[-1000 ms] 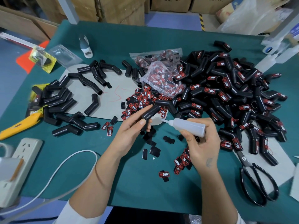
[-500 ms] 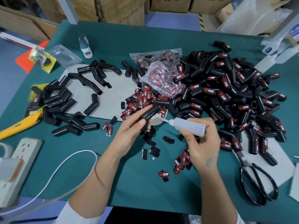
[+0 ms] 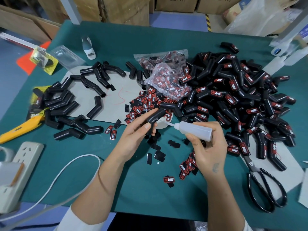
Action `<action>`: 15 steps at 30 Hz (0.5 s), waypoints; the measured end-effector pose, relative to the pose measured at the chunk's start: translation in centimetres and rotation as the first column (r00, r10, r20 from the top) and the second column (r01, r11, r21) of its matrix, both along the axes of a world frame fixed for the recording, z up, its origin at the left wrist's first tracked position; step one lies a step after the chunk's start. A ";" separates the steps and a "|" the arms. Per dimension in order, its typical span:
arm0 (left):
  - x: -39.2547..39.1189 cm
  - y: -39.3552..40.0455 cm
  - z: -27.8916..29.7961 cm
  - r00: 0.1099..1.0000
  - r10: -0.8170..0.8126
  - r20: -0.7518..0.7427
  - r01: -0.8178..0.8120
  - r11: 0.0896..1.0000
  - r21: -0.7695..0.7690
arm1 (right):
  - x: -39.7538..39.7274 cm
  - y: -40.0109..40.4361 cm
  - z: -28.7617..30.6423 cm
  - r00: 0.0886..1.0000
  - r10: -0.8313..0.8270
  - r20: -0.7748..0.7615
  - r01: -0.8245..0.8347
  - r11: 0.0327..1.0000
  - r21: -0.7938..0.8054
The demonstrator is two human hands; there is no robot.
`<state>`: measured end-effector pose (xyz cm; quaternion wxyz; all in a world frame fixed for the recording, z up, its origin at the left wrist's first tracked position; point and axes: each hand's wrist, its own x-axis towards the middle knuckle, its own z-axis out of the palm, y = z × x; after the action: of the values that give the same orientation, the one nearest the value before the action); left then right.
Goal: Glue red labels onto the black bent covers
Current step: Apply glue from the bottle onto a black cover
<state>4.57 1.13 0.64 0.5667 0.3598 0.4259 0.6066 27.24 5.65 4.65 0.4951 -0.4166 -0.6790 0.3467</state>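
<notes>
My left hand grips a black bent cover above the middle of the green table. My right hand holds a white glue bottle on its side, nozzle pointing left and touching the cover's lower end. Loose red labels lie in a heap just behind the cover, and more labels lie under my right wrist. One label sits alone near the front. A big pile of labelled covers fills the right. Plain covers lie at the left.
Black scissors lie at the front right. A yellow utility knife, a white power strip and its cable are at the left. Plastic bags of labels sit behind the heap. A grey cardboard sheet underlies the plain covers.
</notes>
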 end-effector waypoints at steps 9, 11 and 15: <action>-0.1 0.0 0.0 1.000 -0.002 0.000 0.002 1.000 -0.015 | 0.0 0.0 0.1 1.000 0.010 -0.001 -0.010 1.000 -0.004; -0.1 -0.1 0.0 1.000 0.002 0.011 -0.002 1.000 -0.011 | 0.0 -0.1 0.0 1.000 0.009 0.000 -0.009 1.000 -0.001; -0.1 -0.1 0.1 1.000 -0.001 0.015 0.001 1.000 -0.008 | 0.0 -0.1 0.1 1.000 0.003 0.002 -0.003 1.000 0.007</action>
<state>4.46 1.06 0.72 0.5716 0.3530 0.4240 0.6074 27.28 5.57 4.74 0.4954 -0.4143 -0.6812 0.3447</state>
